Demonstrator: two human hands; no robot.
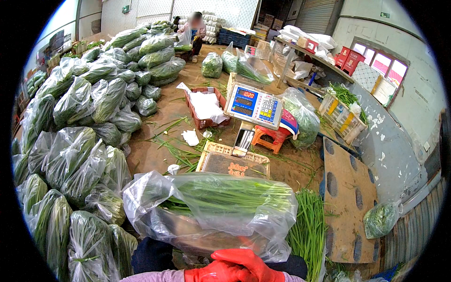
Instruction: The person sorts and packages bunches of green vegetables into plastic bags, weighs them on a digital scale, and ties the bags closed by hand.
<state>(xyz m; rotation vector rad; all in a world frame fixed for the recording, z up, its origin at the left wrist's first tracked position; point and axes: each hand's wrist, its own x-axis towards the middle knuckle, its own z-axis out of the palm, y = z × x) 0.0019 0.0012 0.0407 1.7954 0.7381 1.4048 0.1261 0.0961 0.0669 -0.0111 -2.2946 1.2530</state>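
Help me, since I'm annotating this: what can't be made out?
All in the head view:
- Left hand fingertips: hidden by the right hand.
- Left sleeve: cut off by the lower edge.
- Red crate floor: covered by white material.
- Far person: face blurred.

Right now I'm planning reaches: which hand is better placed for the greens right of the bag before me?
Likely the right hand: it overlaps the left hand and sits nearer those greens.
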